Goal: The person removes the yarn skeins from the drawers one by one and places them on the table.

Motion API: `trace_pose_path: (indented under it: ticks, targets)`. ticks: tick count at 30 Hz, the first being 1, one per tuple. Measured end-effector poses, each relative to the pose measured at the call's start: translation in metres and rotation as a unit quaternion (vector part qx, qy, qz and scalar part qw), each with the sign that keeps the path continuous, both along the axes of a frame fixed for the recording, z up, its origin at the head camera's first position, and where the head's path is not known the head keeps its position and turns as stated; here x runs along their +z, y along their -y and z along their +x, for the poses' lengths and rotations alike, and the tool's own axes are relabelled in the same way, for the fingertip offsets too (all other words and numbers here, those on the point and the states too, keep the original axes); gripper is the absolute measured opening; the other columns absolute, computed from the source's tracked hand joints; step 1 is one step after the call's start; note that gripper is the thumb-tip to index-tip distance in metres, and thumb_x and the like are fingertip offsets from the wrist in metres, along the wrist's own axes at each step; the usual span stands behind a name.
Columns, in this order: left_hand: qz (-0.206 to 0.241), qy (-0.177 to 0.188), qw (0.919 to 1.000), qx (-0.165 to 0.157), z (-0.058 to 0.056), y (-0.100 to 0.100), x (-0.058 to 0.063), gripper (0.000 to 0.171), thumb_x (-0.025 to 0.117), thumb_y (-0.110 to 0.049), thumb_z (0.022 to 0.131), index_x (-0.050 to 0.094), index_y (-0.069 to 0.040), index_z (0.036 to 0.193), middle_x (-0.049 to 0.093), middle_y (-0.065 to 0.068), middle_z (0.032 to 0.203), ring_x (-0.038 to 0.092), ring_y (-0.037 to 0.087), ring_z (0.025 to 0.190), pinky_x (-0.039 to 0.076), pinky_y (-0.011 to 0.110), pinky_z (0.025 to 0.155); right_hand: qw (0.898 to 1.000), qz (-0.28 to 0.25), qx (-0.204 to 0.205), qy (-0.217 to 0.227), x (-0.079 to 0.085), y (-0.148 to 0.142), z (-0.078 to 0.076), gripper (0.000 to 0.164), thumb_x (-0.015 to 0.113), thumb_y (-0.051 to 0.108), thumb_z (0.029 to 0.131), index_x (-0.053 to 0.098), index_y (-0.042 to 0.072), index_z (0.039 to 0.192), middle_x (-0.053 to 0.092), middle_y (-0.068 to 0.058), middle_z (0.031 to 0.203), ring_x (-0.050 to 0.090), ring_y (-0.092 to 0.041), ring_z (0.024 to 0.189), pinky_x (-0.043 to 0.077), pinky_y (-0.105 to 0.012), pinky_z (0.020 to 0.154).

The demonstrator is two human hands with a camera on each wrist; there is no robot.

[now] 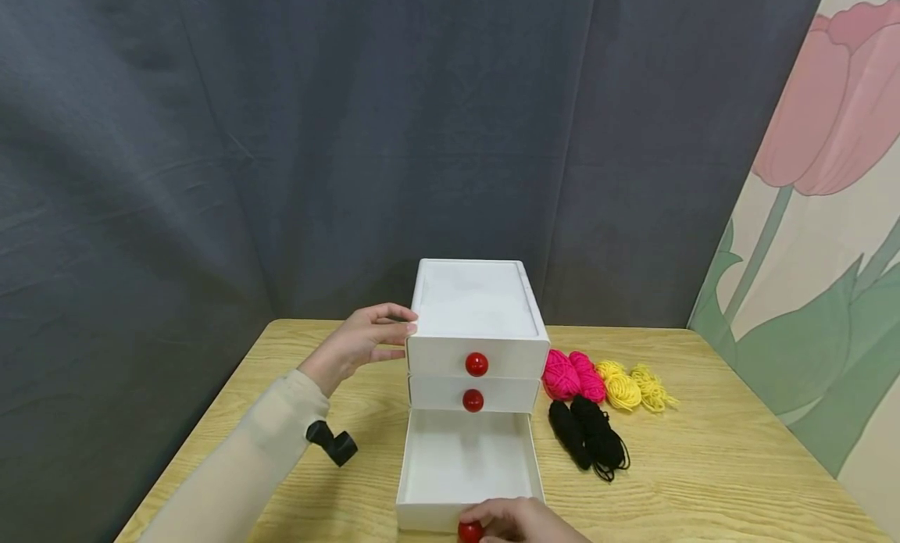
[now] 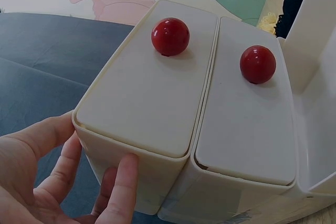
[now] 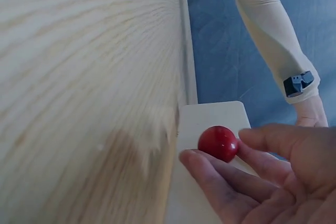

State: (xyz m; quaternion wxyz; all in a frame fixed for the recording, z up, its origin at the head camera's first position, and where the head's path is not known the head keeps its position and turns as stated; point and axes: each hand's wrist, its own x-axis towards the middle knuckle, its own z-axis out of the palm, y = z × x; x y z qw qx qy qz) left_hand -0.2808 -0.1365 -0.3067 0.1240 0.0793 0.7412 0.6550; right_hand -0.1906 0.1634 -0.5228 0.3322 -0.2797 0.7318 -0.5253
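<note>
A white drawer cabinet (image 1: 478,297) stands on the table with red round knobs on its drawers. The upper drawer (image 1: 439,358) and the middle drawer (image 1: 436,393) are closed, while the bottom drawer (image 1: 467,457) is pulled out and holds nothing I can see. My left hand (image 1: 362,344) rests against the cabinet's left side near the top front corner, its fingers (image 2: 123,182) spread and fairly straight. At the bottom drawer's front, my right hand (image 3: 262,174) has thumb and fingers around the red knob (image 3: 218,144), pinching it.
Right of the cabinet lie pink yarn (image 1: 573,375), yellow yarn (image 1: 622,387) and black yarn (image 1: 589,434) in bundles. The wooden table (image 1: 703,465) ends at a dark curtain (image 1: 351,137) behind. A wall painted with a tulip (image 1: 808,121) borders the right side.
</note>
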Motion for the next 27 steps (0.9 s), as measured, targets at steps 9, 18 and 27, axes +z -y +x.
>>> trace_pose_path:
  ticks: [9,18,27]
  targets:
    - [0.004,0.004,1.0000,0.002,0.000,0.000,0.000,0.025,0.066,-0.013,0.092,0.060,-0.008,0.116,0.062,0.006,0.108,0.063,0.018,0.090,0.056,0.038,0.088,0.992,0.049,-0.106,-0.040,0.085,0.023,0.028,0.025,0.068,0.007,0.089,0.072,0.013,0.112,0.070,-0.003,0.111,0.062,-0.013,0.085,0.057,-0.027,0.079]
    - [0.003,-0.002,1.0000,-0.001,-0.001,0.001,-0.001,0.026,0.066,-0.014,0.092,0.059,-0.006,0.116,0.063,0.006,0.107,0.064,0.018,0.090,0.055,0.040,0.090,0.987,0.024,-0.137,-0.079,0.086,0.026,0.022,0.022,0.069,0.003,0.086,0.073,0.009,0.107,0.073,-0.004,0.095,0.064,-0.010,0.079,0.056,-0.021,0.072]
    - [0.002,-0.001,1.0000,0.001,-0.002,0.001,-0.002,0.026,0.066,-0.014,0.092,0.059,-0.006,0.116,0.063,0.006,0.106,0.064,0.018,0.089,0.055,0.040,0.090,0.985,0.016,-0.152,-0.086,0.082,0.028,0.012,0.023,0.069,0.002,0.086,0.073,0.007,0.108,0.073,-0.006,0.098,0.066,-0.014,0.082,0.056,-0.021,0.070]
